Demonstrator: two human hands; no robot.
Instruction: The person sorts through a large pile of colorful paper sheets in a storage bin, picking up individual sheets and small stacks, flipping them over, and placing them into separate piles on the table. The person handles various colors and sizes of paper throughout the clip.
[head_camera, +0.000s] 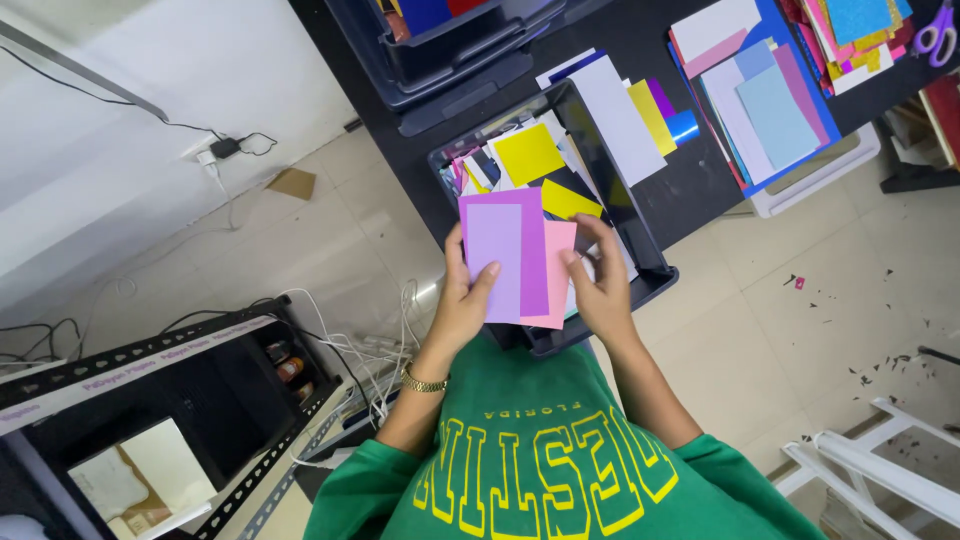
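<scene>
Over the tray: a small stack of paper cards (515, 258) is held up in both hands, just above the near end of a dark plastic tray (650, 270).
Left hand (465, 300): clenched on the stack's lower left; thumb laid across the front of the pale lilac card, fingers hidden behind. A gold bracelet (424, 382) is worn at the wrist.
Right hand (600, 285): grasping the stack's right edge; fingers (592, 228) curled over the pink card, thumb at its side.
Stack: a pale lilac card in front, a stronger purple one behind it, a pink one offset to the right and lower.
Tray: filled with loose cards, yellow squares (528, 152) uppermost, white and dark pieces mixed in; set on a black table (650, 40), its near end overhanging the table edge.
Beside the tray: white, yellow, purple and blue sheets (640, 115) fanned on the table.
Far right of table: a larger pile of coloured sheets (765, 100); scissors with purple handles (938, 32) at the corner.
Above the tray: a second dark bin (450, 45), partly seen.
Floor (800, 330): pale tiles, small dark paper scraps scattered at right.
Left side: a black metal rack (150, 400) and white cables (370, 350).
Clothing: a green sweatshirt (540, 470) with yellow lettering.
</scene>
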